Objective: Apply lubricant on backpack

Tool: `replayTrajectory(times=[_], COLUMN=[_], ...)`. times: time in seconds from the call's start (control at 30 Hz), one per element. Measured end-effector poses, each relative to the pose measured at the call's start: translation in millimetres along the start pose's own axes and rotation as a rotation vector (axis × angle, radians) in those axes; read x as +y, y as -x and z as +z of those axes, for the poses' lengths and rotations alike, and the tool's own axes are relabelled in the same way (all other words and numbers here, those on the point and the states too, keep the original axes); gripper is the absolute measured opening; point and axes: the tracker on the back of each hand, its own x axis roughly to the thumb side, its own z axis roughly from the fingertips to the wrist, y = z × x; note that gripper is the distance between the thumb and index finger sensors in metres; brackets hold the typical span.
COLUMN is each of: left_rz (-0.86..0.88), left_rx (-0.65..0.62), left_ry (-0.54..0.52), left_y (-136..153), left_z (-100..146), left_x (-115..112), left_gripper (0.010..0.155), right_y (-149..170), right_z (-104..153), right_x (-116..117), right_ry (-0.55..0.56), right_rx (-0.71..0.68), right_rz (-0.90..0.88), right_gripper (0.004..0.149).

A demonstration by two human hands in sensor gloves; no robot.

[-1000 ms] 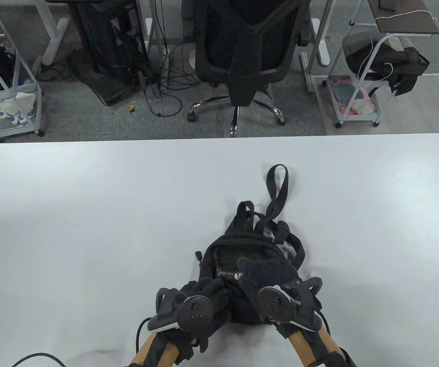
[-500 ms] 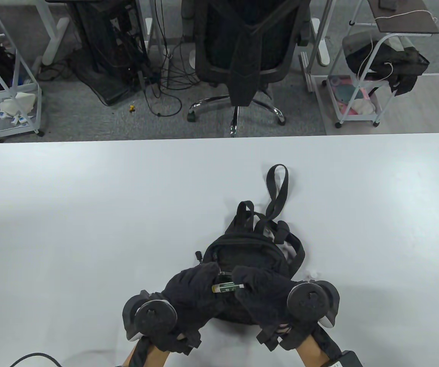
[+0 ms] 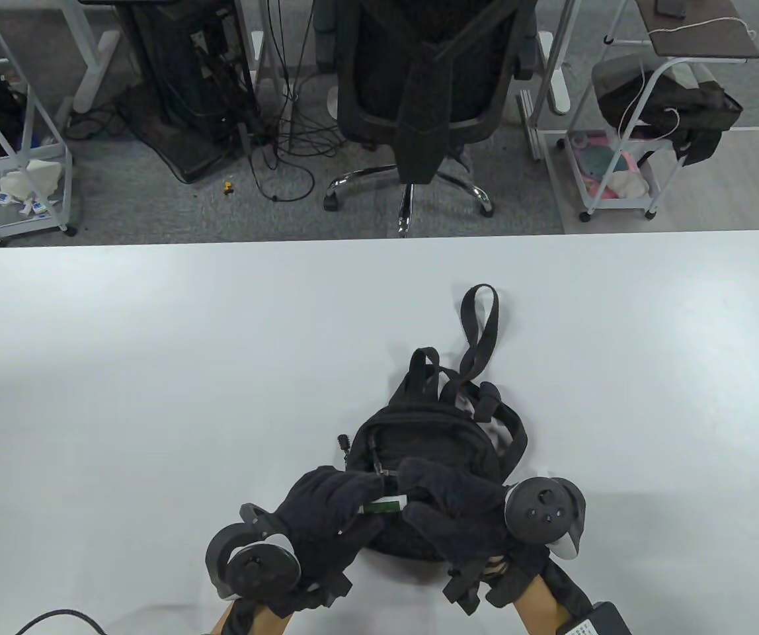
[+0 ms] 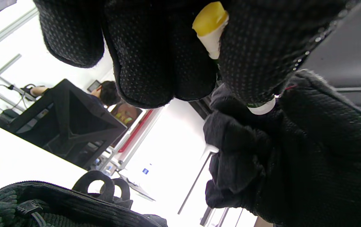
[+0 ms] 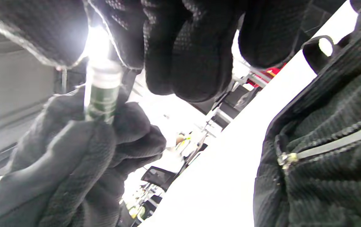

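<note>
A white table [image 3: 155,370] carries a small black fabric backpack [image 3: 429,450] near its front edge, straps trailing away. Just above the backpack's near side, the gloved left hand [image 3: 330,512] and gloved right hand [image 3: 459,506] both pinch a small green-labelled lubricant tube [image 3: 383,507], held level between them, one hand at each end.

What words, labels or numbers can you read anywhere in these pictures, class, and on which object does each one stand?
None can be read.
Green lubricant tube label, held between left hand and right hand: print too blurred.
Black backpack: no lettering visible.
</note>
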Motion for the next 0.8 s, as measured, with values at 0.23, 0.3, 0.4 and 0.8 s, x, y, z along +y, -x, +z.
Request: replayTrajectory(times=[0.23, 0.3, 0.4, 0.8], left_rz=[-0.014, -0.015, -0.023, -0.025], left_rx=[-0.012, -0.013, -0.018, -0.038], left_ry=[0.003, 0.006, 0.011, 0.009], left_y=[-2.2, -2.5, -3.4, -7.1], left_z=[0.1, 0.0, 0.2, 1.2], left_x=[-0.5, -0.3, -1.0, -1.3], left_gripper=[0.055, 0.055, 0.055, 0.055], right_y=[0.4, 0.5, 0.7, 0.7], right_z=[-0.8, -0.3, 0.5, 2.8], right_x=[3.7, 3.1, 2.4, 2.6], right_ry=[-0.072, -0.073, -0.085, -0.092], right_rx=[-0.007, -0.014, -0.027, -0.041], right_rz=[0.034, 0.056, 0.062, 0.071], right_gripper=[0.047, 0.048, 0.051, 0.048])
